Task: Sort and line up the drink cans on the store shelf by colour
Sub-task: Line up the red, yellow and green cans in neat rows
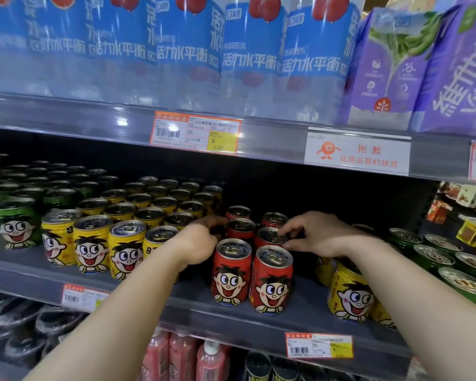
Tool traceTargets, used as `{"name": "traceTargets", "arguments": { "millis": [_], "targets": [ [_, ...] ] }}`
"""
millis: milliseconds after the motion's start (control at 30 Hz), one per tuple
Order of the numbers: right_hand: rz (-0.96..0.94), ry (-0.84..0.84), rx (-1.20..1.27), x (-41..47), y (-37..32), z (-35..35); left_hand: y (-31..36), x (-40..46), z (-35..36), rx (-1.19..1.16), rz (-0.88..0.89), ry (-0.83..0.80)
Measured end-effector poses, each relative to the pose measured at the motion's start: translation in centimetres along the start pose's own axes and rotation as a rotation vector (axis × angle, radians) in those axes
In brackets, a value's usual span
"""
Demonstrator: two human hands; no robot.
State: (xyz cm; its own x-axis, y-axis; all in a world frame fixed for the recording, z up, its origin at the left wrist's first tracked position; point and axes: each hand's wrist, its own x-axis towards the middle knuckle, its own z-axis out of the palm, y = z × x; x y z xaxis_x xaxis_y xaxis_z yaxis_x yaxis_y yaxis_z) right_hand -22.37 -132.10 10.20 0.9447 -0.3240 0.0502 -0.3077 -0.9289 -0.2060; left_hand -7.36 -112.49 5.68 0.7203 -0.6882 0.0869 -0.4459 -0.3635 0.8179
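On grey shelf (176, 303): left hand (201, 240) and right hand (318, 237), each grip curled round ribbed red cans (270, 236).

Bare forearms, left hand (197, 243) and right hand (318, 237) ungloved.

Store shelving, grey metal, three tiers in view. Upper shelf (66, 111): blue-labelled water bottles (187, 50), purple cartons (385, 78). Shelf edge: orange price tag (195, 133), white out-of-stock sign (357, 154). Lowest tier: pink bottles (182, 356), dark wrapped containers (25, 325). Dim rear panel; glare on upper rail.
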Motion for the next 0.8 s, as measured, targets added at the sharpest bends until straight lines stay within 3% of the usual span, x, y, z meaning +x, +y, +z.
{"name": "traceTargets", "arguments": {
  "millis": [200, 400, 600, 800],
  "targets": [
    [-0.014, 0.000, 0.000, 0.2, 0.1, 0.2, -0.6, -0.6, 0.8, -0.122, 0.050, 0.026],
    [-0.063, 0.053, 0.162, 1.9, -1.8, 0.7, -1.6, -1.9, 1.5, -0.247, 0.084, 0.078],
    [-0.095, 0.067, 0.146, 3.6, -4.4, 1.9, -3.1, -4.6, 2.2, -0.353, 0.096, 0.192],
    [-0.096, 0.021, 0.081, 4.9, -5.3, 2.1, -2.6, -6.5, 2.9, -0.259, 0.157, 0.030]
  ]
}}
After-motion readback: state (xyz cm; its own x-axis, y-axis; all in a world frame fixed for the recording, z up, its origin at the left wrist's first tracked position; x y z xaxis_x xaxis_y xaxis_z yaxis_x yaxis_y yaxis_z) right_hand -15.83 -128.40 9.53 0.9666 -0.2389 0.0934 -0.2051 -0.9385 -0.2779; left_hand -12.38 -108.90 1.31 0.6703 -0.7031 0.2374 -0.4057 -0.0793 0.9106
